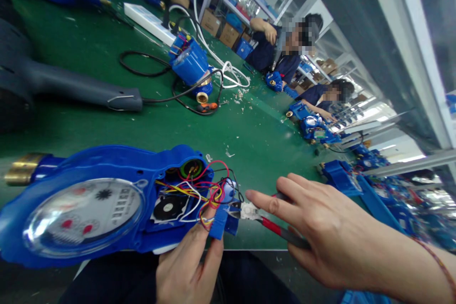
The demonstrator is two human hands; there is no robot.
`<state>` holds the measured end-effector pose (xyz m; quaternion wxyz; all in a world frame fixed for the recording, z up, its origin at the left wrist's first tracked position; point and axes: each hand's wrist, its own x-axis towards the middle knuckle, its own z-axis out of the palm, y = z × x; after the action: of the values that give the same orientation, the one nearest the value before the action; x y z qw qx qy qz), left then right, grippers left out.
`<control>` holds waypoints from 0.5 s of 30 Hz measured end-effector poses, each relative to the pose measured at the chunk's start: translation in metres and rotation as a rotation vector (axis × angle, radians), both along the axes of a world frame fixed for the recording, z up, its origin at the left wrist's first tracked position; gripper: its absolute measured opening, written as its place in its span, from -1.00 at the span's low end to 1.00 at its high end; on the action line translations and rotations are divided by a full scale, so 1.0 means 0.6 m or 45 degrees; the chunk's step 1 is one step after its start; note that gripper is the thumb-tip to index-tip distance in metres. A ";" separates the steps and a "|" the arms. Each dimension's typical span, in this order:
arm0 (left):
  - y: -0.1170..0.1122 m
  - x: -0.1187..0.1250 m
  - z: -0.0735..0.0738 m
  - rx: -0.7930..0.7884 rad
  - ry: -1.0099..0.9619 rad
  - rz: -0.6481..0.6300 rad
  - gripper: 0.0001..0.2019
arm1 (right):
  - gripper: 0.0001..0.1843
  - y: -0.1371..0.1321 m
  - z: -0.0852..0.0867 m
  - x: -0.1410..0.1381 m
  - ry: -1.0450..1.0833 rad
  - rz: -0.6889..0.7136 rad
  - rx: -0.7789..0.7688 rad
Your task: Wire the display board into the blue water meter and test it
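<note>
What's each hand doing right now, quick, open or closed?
Left hand: closed, holding a small blue piece.
Right hand: closed, holding red-handled pliers.

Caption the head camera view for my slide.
Left hand grips a blue plastic piece among the coloured wires of an open water meter; right hand holds red-handled pliers at it.

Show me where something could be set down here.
Likeliest is the green tabletop between the blue meter with clear oval window, the blue cylinder with brass end and the right hand, pale scraps aside. Another patch lies between the dark grey corded tool and the white bar. Crowded: the multicoloured wires by the left hand; the far-right blue parts.
</note>
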<state>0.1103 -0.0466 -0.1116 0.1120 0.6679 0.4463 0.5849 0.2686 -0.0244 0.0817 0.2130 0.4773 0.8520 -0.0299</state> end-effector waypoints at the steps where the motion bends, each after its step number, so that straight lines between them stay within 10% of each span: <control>1: -0.001 0.000 -0.001 -0.018 -0.011 0.008 -0.42 | -0.16 0.001 -0.001 0.001 -0.007 0.002 -0.009; 15: -0.006 -0.004 0.001 -0.069 -0.013 0.011 -0.43 | -0.35 0.012 -0.016 0.016 0.023 0.172 0.054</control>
<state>0.1081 -0.0505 -0.1108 0.1298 0.6598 0.4641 0.5765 0.2783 -0.0172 0.0719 0.1967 0.4230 0.8845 -0.0017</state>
